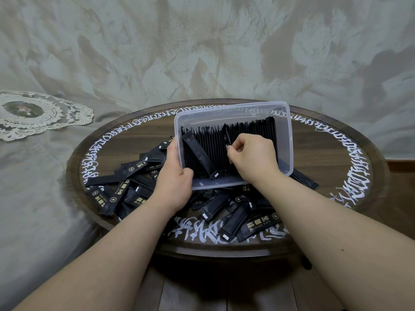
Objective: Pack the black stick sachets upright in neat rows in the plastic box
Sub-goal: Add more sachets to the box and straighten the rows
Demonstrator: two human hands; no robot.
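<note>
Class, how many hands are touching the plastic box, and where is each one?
2. The left hand grips the plastic box at its near-left corner; the right hand reaches inside, among the upright sachets.

Round dark table (336,158), grey-green marbled wall (202,46), seemingly wooden floor (224,292).

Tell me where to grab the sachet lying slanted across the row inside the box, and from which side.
Pinch the slanted sachet at its lower end, the one with the white tab near the box's front wall, coming from above. That end lies on top of the packed row, clear of both hands. Its upper end is wedged in the left corner beside the left hand; the right hand is busy in the row.
</note>
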